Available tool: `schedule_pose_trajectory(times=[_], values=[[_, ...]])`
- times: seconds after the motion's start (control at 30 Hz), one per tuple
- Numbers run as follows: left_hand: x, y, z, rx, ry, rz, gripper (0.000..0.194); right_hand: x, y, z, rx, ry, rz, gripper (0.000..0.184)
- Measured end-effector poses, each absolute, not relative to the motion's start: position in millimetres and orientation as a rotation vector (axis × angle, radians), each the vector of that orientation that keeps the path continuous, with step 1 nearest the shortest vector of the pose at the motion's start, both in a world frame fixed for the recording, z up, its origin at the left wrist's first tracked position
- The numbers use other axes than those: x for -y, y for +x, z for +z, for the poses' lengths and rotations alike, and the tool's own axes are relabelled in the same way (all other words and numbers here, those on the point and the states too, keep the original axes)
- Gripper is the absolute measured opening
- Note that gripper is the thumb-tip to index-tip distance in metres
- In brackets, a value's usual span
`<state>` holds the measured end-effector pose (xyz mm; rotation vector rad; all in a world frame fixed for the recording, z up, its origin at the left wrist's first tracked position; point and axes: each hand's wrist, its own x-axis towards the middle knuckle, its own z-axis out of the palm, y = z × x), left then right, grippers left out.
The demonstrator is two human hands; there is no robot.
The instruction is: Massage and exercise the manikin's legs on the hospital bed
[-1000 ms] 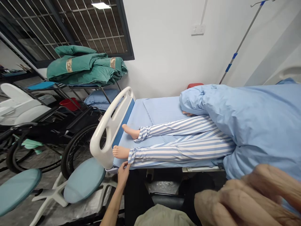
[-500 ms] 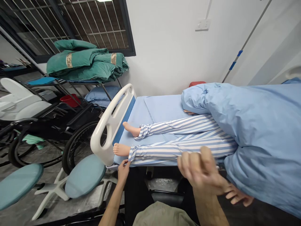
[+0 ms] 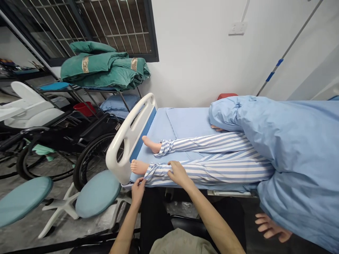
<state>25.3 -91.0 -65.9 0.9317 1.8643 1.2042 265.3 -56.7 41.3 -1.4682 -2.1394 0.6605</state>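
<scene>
A manikin in blue-and-white striped trousers lies on a hospital bed, its bare feet near the white footboard. A light blue blanket covers its upper body, and one manikin hand hangs out below the blanket at the right. My left hand pinches the trouser cuff or sheet edge at the near foot. My right hand rests on the near trouser leg above the ankle, fingers curled on the cloth.
Two teal round stools stand left of the bed. A black wheelchair and a rack with folded green quilts are behind them. A white wall with a socket and a drip pole are behind the bed.
My right hand came down from close to the camera and leftward onto the near trouser leg. My left hand stayed at the cuff by the foot.
</scene>
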Motion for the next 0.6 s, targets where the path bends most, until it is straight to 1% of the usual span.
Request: schedule_pose_trajectory(times=[0.1, 0.23, 0.3, 0.4, 0.47, 0.6], values=[[90, 21, -61, -1.877, 0.988, 1.2, 0.044, 42, 240, 31, 2.268, -1.46, 0.533, 0.039], [92, 24, -47, -2.036, 1.164, 1.214, 0.038, 29, 224, 1, 2.394, -1.562, 0.484, 0.029], [91, 33, -36, -2.105, 1.304, 1.259, 0.033, 26, 223, -14, 2.444, -1.586, 0.496, 0.028], [77, 56, -23, -2.003, 1.516, 1.255, 0.028, 25, 225, -28, 2.485, -1.575, 0.498, 0.035], [57, 74, -20, -1.871, 1.611, 1.216, 0.026, 25, 226, -30, 2.488, -1.579, 0.493, 0.036], [13, 99, -33, -1.806, 1.669, 1.072, 0.023, 26, 224, -27, 2.469, -1.589, 0.496, 0.034]])
